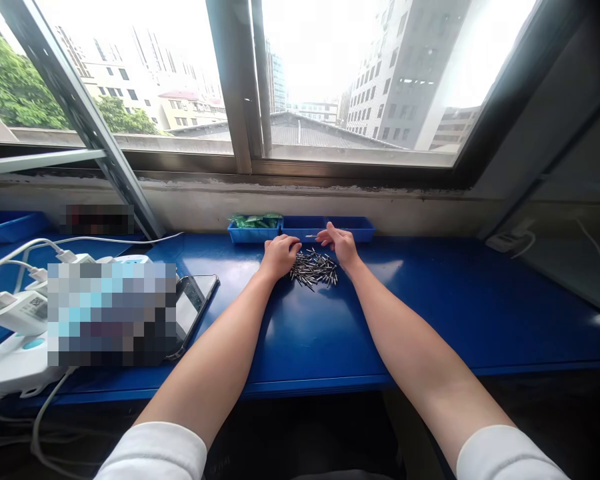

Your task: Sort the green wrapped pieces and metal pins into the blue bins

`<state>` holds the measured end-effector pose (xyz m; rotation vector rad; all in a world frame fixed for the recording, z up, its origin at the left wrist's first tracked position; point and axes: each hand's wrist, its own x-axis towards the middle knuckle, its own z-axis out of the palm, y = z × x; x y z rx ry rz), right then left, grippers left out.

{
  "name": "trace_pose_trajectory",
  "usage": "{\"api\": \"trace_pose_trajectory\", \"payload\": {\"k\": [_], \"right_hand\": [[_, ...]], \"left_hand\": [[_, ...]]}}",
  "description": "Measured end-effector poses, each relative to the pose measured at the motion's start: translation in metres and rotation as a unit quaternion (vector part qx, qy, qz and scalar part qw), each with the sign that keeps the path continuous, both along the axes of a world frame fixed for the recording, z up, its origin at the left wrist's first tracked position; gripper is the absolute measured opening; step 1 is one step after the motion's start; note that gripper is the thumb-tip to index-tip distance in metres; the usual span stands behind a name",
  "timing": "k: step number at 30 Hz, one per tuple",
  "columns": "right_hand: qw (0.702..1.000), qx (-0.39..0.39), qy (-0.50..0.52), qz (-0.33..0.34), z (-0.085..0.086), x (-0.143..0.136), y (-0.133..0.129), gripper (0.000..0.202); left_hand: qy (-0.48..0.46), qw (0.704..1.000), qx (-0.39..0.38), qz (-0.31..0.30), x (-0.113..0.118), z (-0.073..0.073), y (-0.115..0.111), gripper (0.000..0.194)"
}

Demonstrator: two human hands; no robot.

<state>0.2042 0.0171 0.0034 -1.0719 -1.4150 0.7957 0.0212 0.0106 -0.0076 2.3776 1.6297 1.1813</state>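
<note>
A heap of small, slim, dark metal pieces [313, 270] with pointed ends lies on the blue tabletop [320, 333]. My left hand [280, 257] rests at the heap's left edge, thumb and fingers drawn together; whatever may be between them is too small to make out. Just above the heap on the right is my right hand [341, 245], its fingers pointing left and the thumb raised. A small, slim, light-looking piece [310, 235] shows at its fingertips, in front of the blue divided bin [363, 229].
Green packets [256, 221] fill a blue bin [247, 235] behind my left hand. To the left lie a phone [195, 307] and a white power strip [15, 360] with plugged chargers and cables. Behind stand a window and a metal shelf post [115, 173].
</note>
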Motion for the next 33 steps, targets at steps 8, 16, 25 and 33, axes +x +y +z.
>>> {"api": "trace_pose_trajectory", "payload": {"k": [8, 16, 25, 33], "right_hand": [[0.934, -0.003, -0.255, -0.249, -0.006, 0.028, 0.015, 0.052], [0.931, 0.020, -0.273, -0.241, -0.012, 0.026, 0.018, 0.042], [0.918, -0.123, -0.356, -0.127, -0.016, 0.020, 0.015, 0.010], [0.916, -0.119, -0.368, -0.110, -0.017, 0.017, 0.017, 0.020]], "left_hand": [[0.018, 0.992, -0.093, 0.089, -0.011, -0.007, 0.008, 0.026], [0.077, 0.990, -0.108, 0.055, -0.005, -0.007, 0.006, 0.028], [0.057, 0.991, -0.117, 0.036, -0.003, -0.009, 0.006, 0.022], [0.045, 0.992, -0.116, 0.027, -0.002, -0.008, 0.004, 0.021]]}}
